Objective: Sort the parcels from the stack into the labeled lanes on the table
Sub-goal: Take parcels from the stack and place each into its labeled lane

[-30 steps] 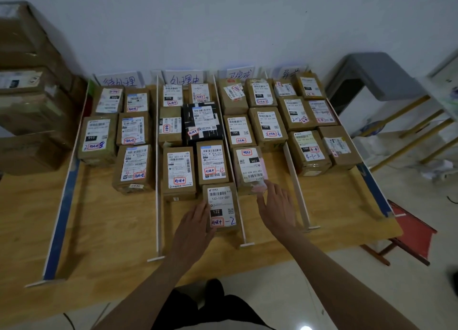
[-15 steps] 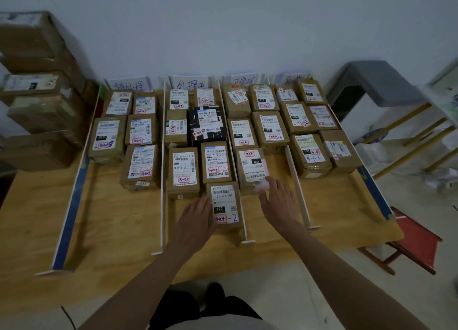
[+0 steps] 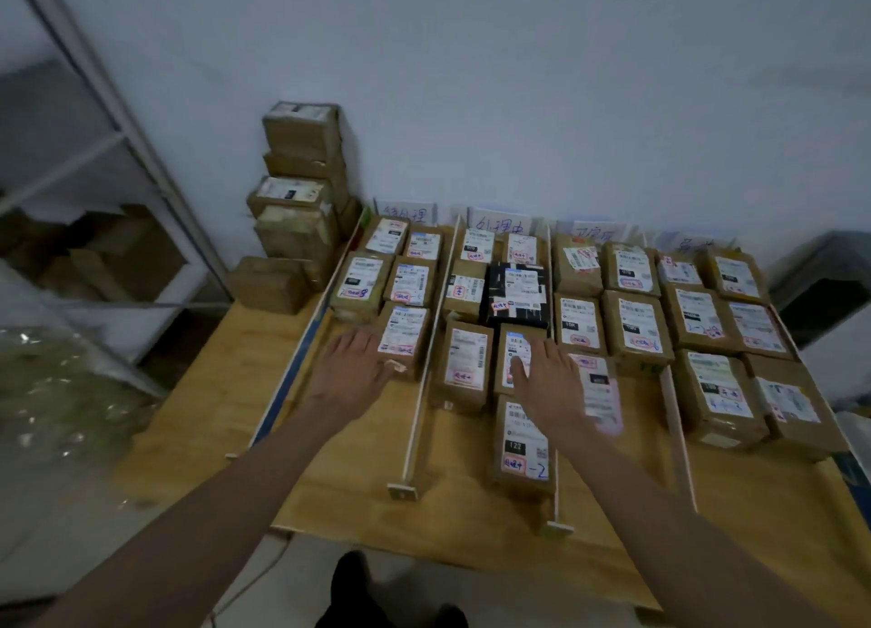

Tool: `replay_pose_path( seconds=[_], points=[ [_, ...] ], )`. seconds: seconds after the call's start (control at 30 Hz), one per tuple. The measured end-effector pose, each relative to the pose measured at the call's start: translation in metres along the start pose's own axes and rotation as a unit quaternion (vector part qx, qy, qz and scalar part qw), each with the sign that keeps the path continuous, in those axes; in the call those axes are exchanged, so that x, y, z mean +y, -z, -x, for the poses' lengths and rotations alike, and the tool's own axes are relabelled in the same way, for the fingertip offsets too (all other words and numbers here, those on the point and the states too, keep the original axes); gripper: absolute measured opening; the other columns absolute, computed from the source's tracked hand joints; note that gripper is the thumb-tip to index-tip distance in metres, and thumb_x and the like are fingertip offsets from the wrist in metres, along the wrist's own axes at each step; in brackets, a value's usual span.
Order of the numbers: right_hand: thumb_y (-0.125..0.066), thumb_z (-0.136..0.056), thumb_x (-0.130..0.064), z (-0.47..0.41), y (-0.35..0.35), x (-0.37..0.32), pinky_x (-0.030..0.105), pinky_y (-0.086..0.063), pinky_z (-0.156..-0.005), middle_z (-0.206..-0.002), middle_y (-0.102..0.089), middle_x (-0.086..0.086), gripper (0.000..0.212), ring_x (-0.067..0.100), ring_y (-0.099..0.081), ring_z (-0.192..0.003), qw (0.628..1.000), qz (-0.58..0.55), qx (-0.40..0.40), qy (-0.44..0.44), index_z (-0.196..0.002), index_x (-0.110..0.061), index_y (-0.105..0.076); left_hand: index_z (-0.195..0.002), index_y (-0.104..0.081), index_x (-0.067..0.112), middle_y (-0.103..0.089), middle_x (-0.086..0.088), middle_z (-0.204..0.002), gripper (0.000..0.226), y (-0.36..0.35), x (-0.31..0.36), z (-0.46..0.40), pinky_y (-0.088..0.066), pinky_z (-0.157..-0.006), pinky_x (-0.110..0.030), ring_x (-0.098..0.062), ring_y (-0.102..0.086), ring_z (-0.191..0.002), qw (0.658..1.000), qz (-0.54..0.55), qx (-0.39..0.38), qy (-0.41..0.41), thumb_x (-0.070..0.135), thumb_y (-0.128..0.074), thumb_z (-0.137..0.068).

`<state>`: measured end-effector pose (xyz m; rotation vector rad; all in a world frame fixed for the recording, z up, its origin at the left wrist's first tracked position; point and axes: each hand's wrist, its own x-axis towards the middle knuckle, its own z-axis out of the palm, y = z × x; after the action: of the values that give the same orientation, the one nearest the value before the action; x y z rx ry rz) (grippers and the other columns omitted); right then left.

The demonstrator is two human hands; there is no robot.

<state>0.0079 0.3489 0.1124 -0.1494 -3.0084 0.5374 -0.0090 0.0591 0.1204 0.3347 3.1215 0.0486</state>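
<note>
Both hands reach empty over the sorted parcels on the tabletop [image 3: 235, 415].

The left hand [image 3: 351, 373], fingers straight, hovers beside a first-lane parcel [image 3: 403, 335]; the right hand [image 3: 549, 382], fingers spread, hangs over a second-lane parcel [image 3: 513, 351]. The stack of boxes [image 3: 297, 203] stands at the wall, left of the lanes.

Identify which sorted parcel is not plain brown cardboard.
The black-wrapped parcel in the second lane from the left, second row from the wall; every other parcel on the table is brown.
</note>
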Motion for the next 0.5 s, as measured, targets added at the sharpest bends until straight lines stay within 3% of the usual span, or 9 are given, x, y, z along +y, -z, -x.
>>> replay_pose_path(
  seconds=[0.23, 0.5],
  points=[
    [-0.041, -0.103, -0.035, -0.022, -0.013, -0.086, 0.040, -0.033, -0.114, -0.141, -0.051, 0.007, 0.043, 0.025, -0.044, -0.134, 0.997, -0.013, -0.005, 0.079, -0.141, -0.015, -0.044, -0.140, -0.044, 0.015, -0.044, -0.005, -0.144, 0.052, 0.029, -0.084, 0.030, -0.026, -0.114, -0.038, -0.023, -0.036, -0.135, 0.994, 0.002, 0.012, 0.109, 0.047, -0.038, -0.100],
    [-0.043, -0.102, -0.034, -0.038, -0.049, -0.168, 0.041, -0.034, -0.114, -0.141, -0.051, 0.006, 0.046, 0.025, -0.045, -0.133, 0.993, -0.022, -0.021, 0.110, -0.145, -0.016, -0.040, -0.145, -0.039, 0.014, -0.039, -0.006, -0.150, 0.056, 0.028, -0.168, 0.033, -0.021, -0.119, -0.040, -0.022, -0.032, -0.141, 0.989, 0.029, 0.004, 0.145, 0.049, -0.034, -0.101]
  ],
)
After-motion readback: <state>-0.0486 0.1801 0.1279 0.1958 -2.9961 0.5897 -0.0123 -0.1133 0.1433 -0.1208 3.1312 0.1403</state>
